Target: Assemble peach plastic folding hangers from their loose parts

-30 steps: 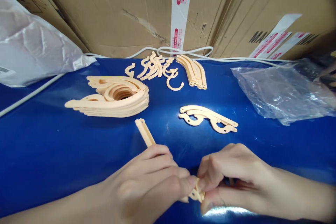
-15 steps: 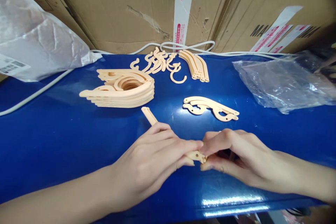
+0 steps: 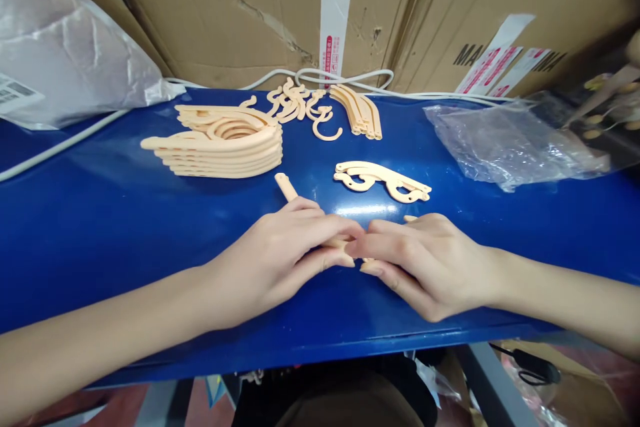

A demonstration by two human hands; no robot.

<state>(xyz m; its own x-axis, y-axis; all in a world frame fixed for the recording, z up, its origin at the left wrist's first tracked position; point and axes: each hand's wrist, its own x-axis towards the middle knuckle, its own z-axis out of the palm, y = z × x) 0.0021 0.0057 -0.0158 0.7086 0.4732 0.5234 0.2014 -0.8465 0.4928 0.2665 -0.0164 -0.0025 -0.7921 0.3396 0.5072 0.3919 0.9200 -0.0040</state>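
My left hand (image 3: 295,253) is closed around a cream plastic hanger arm (image 3: 285,187), whose far end sticks out above the knuckles. Against it, fingertips nearly meeting, my right hand (image 3: 425,260) pinches another cream hanger piece (image 3: 410,219); only small bits of that piece show. Where the two pieces meet is mostly covered by my fingers. Just beyond my hands lies a pair of hanger arms (image 3: 383,180) with curved cut-outs. A stack of cream folding hangers (image 3: 220,155) sits to the left, and loose hooks (image 3: 290,101) lie behind.
Several slim hanger arms (image 3: 356,112) are bunched at the back of the blue table (image 3: 150,227). A clear plastic bag (image 3: 520,143) lies on the right, a silvery padded bag (image 3: 75,53) on the left. White cable (image 3: 370,83) runs along cardboard boxes (image 3: 200,13).
The view has tilted downward, showing the table's front edge and the floor. My right fingers have moved over the joint between the pieces, covering the end that was visible before.
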